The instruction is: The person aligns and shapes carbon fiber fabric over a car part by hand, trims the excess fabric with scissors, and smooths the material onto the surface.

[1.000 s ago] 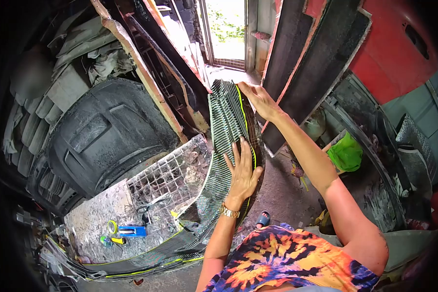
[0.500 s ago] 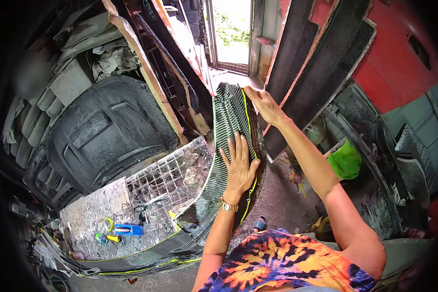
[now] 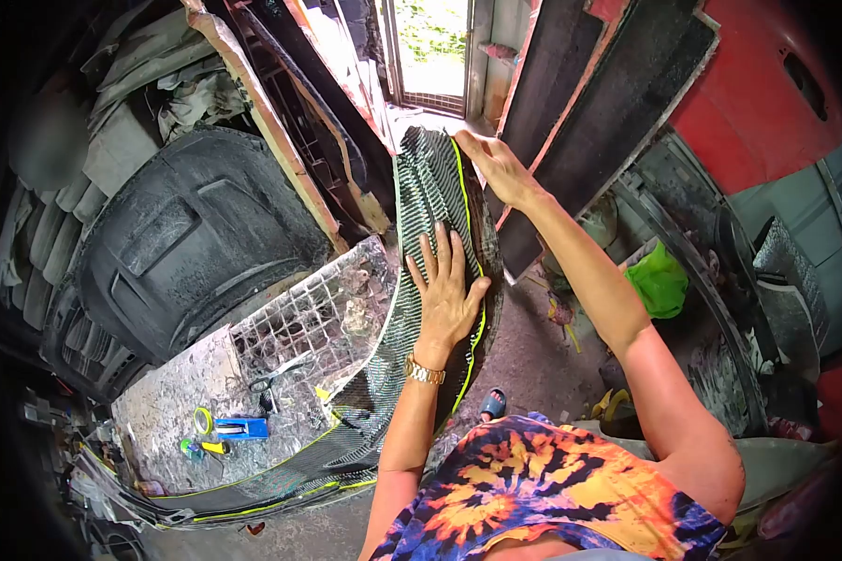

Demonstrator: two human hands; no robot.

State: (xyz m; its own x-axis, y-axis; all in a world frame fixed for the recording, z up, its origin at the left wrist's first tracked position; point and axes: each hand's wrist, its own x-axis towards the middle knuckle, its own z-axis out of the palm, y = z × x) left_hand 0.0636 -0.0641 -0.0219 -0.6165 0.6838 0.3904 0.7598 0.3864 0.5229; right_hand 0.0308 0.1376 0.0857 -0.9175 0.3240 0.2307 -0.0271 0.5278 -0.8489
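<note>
A long, curved mould [image 3: 494,252] is lined with dark, shiny carbon-fibre cloth [image 3: 423,178], with yellow tape [image 3: 466,192] along its edge. My left hand [image 3: 447,297] lies flat on the cloth, fingers spread, with a gold watch [image 3: 425,370] at the wrist. Near the far end, my right hand [image 3: 501,173] has its fingers bent together over the taped edge, gripping the cloth there. Its fingertips are partly hidden.
A worktable [image 3: 173,383] with an open grid top [image 3: 299,323] stands to the left, bearing a blue tape dispenser [image 3: 241,428] and a yellow tape roll [image 3: 203,420]. Behind it leans a black car hood [image 3: 201,248]. Tall dark panels [image 3: 617,131] and a green bag [image 3: 660,280] are at right.
The view has shifted slightly, so everything sits a little further left and higher. Both hands keep nearly the same places on the cloth, the left still flat, the right still at the far edge.
</note>
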